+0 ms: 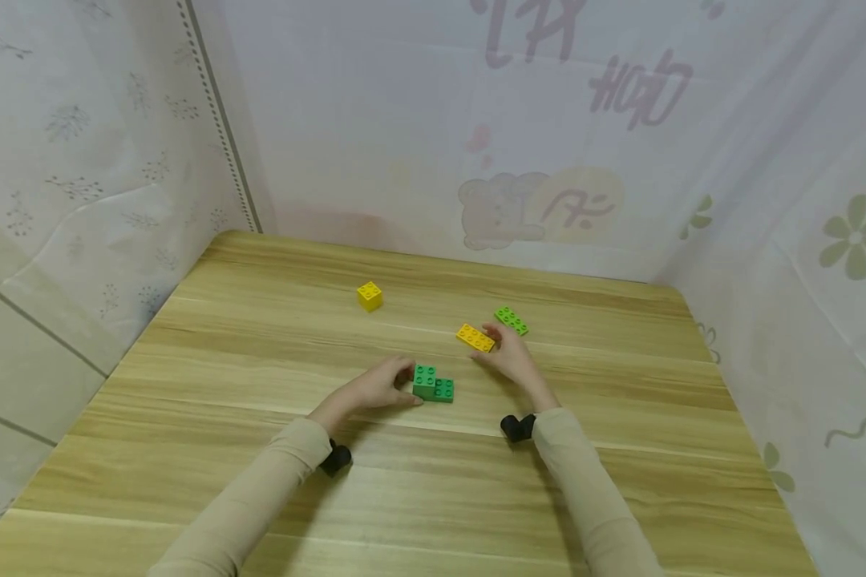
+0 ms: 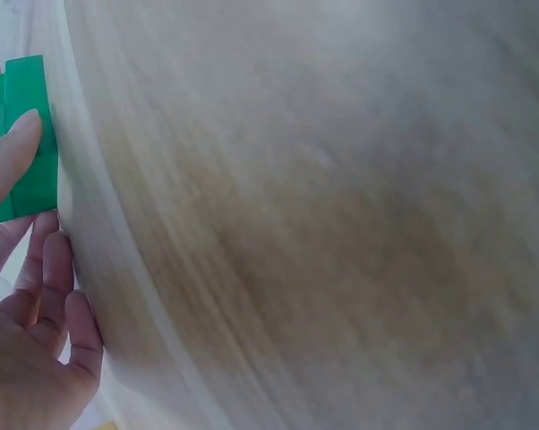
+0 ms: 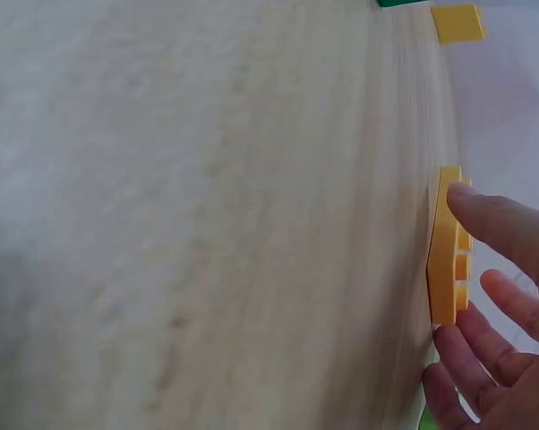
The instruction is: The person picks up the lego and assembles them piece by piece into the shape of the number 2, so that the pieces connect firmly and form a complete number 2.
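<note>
Two stacked green toy bricks, a square upper brick (image 1: 424, 380) on a longer lower brick (image 1: 444, 390), stand on the table in the head view. My left hand (image 1: 378, 385) holds them at their left end, thumb along the near side; the left wrist view shows the thumb against the green bricks (image 2: 32, 166). On the right, a flat yellow-orange brick (image 1: 475, 337) lies studs up. My right hand (image 1: 511, 359) is around its right end, thumb on the near side and fingers beyond. In the right wrist view, the fingers bend loosely beside this yellow-orange brick (image 3: 444, 260).
A flat lime-green brick (image 1: 511, 320) lies just beyond the right hand. Farther back on the left sits a yellow square brick (image 1: 370, 296). The wooden table (image 1: 245, 320) meets printed cloth (image 1: 375, 160) at its back edge.
</note>
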Demonstrator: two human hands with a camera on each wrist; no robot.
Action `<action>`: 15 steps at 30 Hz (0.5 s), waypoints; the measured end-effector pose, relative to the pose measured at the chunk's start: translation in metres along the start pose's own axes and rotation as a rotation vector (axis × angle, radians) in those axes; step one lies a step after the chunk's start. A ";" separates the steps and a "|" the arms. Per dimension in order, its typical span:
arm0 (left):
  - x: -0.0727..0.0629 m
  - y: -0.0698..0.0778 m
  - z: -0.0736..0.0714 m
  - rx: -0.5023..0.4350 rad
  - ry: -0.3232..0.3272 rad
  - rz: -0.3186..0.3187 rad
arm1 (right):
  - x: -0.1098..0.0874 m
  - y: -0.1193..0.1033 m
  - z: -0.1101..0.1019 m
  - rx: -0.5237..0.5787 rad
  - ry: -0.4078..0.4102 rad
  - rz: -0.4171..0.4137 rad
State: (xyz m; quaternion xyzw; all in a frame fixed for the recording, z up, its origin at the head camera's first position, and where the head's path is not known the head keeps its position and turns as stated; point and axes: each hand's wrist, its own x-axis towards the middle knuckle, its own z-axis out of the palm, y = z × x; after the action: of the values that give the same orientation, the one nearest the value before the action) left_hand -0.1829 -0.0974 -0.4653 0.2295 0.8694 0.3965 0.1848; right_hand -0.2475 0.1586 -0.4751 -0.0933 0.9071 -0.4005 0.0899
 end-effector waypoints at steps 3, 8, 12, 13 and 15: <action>0.000 0.000 -0.002 0.005 -0.009 0.010 | 0.004 -0.002 0.002 -0.054 -0.004 0.002; 0.003 0.001 -0.005 -0.004 -0.044 0.016 | 0.008 -0.006 0.003 -0.107 0.000 0.024; 0.004 0.001 -0.007 -0.004 -0.061 0.015 | 0.009 -0.006 0.004 -0.107 0.004 0.050; 0.004 0.001 -0.007 -0.004 -0.063 0.012 | 0.010 -0.006 0.004 -0.106 0.004 0.053; 0.004 0.001 -0.007 -0.002 -0.065 0.014 | 0.011 -0.005 0.005 -0.103 0.005 0.055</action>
State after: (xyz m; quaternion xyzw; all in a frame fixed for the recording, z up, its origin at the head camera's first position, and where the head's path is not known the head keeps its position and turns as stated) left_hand -0.1893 -0.0986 -0.4605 0.2482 0.8611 0.3909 0.2103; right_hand -0.2560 0.1489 -0.4756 -0.0718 0.9290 -0.3507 0.0936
